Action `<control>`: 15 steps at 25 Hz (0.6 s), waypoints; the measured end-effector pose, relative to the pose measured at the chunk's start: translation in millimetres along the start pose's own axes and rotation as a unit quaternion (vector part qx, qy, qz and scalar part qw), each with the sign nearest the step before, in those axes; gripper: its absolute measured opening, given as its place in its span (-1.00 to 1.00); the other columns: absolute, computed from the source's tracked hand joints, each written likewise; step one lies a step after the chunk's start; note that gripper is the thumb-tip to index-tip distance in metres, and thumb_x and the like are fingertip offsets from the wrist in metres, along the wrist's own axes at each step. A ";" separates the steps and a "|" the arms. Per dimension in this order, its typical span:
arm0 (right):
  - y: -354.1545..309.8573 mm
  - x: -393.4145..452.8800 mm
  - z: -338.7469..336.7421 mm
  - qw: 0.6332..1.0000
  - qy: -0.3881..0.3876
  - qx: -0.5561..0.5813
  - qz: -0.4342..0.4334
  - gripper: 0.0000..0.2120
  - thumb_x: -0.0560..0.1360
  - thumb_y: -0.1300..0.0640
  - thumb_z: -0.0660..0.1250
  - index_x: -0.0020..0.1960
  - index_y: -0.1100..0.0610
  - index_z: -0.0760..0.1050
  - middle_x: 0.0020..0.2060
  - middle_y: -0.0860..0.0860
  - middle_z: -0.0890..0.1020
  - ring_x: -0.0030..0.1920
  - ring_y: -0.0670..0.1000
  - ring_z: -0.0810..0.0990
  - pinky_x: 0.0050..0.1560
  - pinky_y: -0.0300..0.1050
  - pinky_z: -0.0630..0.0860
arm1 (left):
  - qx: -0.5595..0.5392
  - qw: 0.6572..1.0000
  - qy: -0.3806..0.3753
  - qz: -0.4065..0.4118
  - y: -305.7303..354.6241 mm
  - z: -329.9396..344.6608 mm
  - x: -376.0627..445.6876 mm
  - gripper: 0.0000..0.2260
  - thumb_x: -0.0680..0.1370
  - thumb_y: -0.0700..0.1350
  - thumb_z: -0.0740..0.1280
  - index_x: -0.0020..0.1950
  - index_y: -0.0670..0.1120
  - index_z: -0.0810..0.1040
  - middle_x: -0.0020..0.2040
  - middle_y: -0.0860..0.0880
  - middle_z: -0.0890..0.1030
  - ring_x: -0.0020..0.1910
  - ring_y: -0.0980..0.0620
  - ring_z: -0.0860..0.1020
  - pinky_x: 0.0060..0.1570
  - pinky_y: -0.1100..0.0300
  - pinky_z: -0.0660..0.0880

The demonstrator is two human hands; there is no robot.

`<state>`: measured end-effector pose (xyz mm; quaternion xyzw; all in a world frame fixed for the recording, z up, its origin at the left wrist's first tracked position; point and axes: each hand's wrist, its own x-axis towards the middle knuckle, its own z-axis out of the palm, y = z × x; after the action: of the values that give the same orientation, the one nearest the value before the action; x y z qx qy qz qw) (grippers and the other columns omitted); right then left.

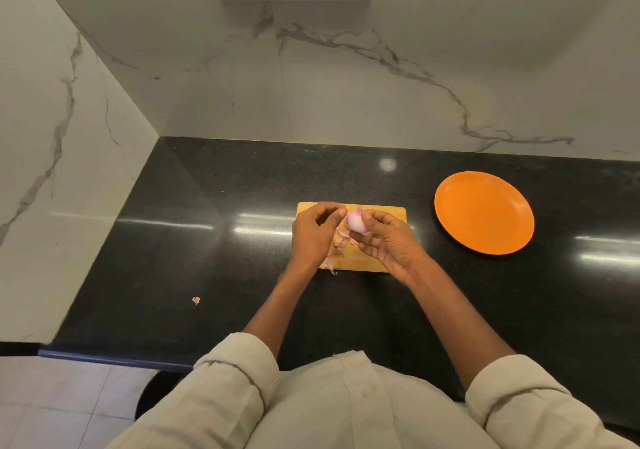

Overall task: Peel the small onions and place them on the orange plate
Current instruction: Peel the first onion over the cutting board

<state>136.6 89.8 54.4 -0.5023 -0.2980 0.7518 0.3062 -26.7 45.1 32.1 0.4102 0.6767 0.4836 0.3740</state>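
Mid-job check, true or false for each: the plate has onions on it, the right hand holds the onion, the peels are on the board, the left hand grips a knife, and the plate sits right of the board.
1. The plate has onions on it. False: it is bare.
2. The right hand holds the onion. True.
3. Peels lie on the board. True.
4. The left hand grips a knife. False: no knife is visible.
5. The plate sits right of the board. True.
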 end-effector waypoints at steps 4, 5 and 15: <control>1.1 0.2 -2.9 1.000 0.003 0.004 -0.017 -0.71 0.58 0.13 0.46 0.28 0.17 0.63 0.15 0.14 0.74 0.14 0.14 0.75 0.18 0.03 0.67 | -0.057 0.996 -0.068 -0.006 6.8 0.7 1.6 -0.80 0.62 -0.14 0.51 0.23 -0.11 0.75 0.06 -0.02 0.77 0.04 0.07 0.74 0.04 0.16 0.70; 1.5 0.5 -3.2 1.000 0.005 0.003 -0.019 -0.72 0.58 0.13 0.45 0.27 0.17 0.64 0.14 0.13 0.74 0.15 0.14 0.74 0.20 0.04 0.67 | -0.069 0.995 -0.070 -0.010 5.1 0.0 2.5 -0.81 0.61 -0.15 0.52 0.22 -0.12 0.76 0.06 -0.03 0.78 0.04 0.03 0.75 0.08 0.09 0.70; -5.4 3.1 2.4 0.997 -0.007 -0.019 -0.071 -0.70 0.57 0.21 0.45 0.29 0.22 0.64 0.15 0.11 0.75 0.16 0.10 0.74 0.13 0.00 0.69 | -0.035 0.998 -0.007 0.053 9.4 6.1 1.8 -0.97 0.58 -0.23 0.49 -0.03 -0.18 0.67 -0.13 -0.11 0.72 -0.11 -0.14 0.71 -0.10 0.07 0.68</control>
<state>134.3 95.2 57.5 -0.4804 -0.3495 0.7257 0.3470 -20.0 50.7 39.4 0.4349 0.6343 0.5235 0.3667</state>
